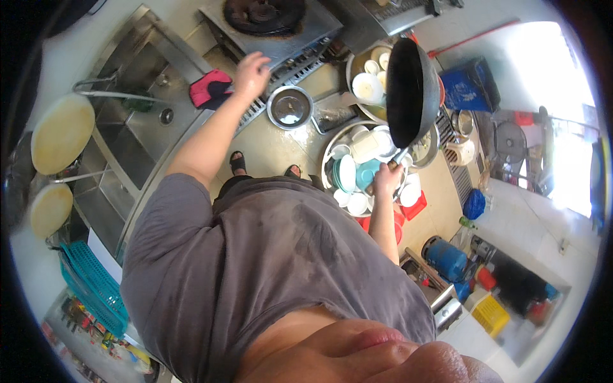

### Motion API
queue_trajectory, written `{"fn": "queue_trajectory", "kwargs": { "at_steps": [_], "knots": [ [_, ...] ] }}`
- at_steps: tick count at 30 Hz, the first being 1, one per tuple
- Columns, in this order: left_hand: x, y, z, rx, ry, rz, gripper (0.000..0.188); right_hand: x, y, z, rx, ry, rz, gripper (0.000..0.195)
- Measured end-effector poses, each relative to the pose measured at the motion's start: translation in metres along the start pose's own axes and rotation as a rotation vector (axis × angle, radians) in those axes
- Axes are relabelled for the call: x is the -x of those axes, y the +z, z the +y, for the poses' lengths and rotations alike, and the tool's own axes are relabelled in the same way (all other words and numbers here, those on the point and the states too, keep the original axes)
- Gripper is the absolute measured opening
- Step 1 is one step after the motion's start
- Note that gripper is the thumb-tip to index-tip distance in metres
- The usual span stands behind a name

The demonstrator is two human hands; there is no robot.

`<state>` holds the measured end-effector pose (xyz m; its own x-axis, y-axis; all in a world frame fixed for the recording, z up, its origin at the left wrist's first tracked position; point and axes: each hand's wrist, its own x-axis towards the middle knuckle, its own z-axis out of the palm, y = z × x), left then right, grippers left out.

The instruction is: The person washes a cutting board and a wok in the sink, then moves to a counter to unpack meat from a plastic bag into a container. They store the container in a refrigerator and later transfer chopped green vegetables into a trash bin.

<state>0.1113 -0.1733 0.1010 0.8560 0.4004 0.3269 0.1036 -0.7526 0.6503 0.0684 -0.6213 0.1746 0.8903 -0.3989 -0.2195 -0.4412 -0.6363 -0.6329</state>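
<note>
My right hand (387, 179) grips the handle of a black wok (412, 93). The wok is held up on its side above a large basin (330, 148) of white and teal dishes, and its dark inside faces left. My left hand (252, 76) is raised between the steel sink and the stove, with nothing in it and its fingers apart and slightly bent. A pink and black cloth (210, 89) lies on the sink's edge, just left of that hand. Below it on the floor is a round metal bowl (290, 107).
A blackened wok burner (264, 14) sits on the stove ahead. Another tub (352, 79) of bowls stands behind the wok. At left is a stainless sink (165, 115) with teal plastic baskets (93, 287). A blue gas cylinder (445, 258) and a blue bin (467, 88) stand at right.
</note>
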Motion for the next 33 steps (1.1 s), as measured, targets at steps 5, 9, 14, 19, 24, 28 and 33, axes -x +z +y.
{"fn": "queue_trajectory", "kwargs": {
  "at_steps": [5, 9, 14, 19, 24, 28, 33],
  "knots": [
    [-0.026, -0.135, -0.181, 0.031, -0.562, 0.412, 0.032, 0.013, 0.004, 0.039, -0.022, -0.077, 0.018, 0.058],
    [-0.016, -0.243, -0.330, -0.205, -1.032, 0.260, 0.029, 0.101, -0.016, -0.071, -0.423, 0.075, -0.265, 0.026],
    [-0.021, -0.311, -0.373, 1.051, -1.192, 0.880, 0.020, 0.188, 0.008, -0.171, -0.531, -0.009, -0.667, 0.031],
    [-0.013, -0.327, -0.385, 1.489, -0.990, 0.759, 0.018, 0.249, 0.086, -0.263, -0.490, 0.054, -0.994, 0.035],
    [0.031, -0.360, -0.313, 0.987, -0.892, 0.377, 0.029, 0.301, 0.164, -0.323, -0.380, 0.296, -1.263, 0.019],
    [0.097, -0.412, -0.315, 0.116, -0.738, 0.401, 0.042, 0.315, 0.199, -0.339, -0.296, 0.681, -1.517, 0.028],
    [0.212, -0.481, -0.345, -0.042, -0.732, 0.633, 0.039, 0.318, 0.228, -0.341, -0.324, 1.145, -1.818, 0.039]
  ]
}}
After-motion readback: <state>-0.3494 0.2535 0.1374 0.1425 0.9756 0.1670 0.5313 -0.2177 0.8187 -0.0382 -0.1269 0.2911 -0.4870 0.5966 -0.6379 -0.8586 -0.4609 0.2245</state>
